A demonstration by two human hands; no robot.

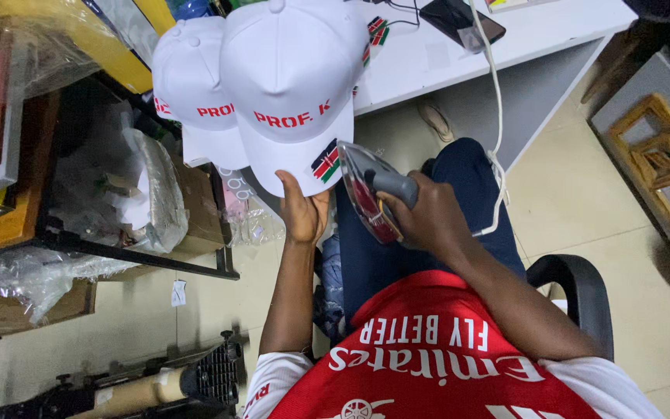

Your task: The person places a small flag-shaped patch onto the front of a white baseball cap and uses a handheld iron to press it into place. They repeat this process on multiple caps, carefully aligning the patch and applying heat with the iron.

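Observation:
My left hand [304, 211] grips the brim of a white cap [288, 85] with red lettering and a small flag patch, holding it up in front of me. A second white cap [189, 77] with red lettering sits just behind it to the left. My right hand [428, 217] holds the grey handle of a clothes iron [370, 190], its soleplate tilted toward the flag patch on the cap's side. The iron's white cord [496, 109] runs up over my lap to the desk.
A white desk [521, 35] stands ahead with a dark phone [459, 19] on it. A shelf with plastic-wrapped goods [126, 186] is at the left. A wooden frame [661, 155] lies at the right. The black chair arm [575, 287] is by my right elbow.

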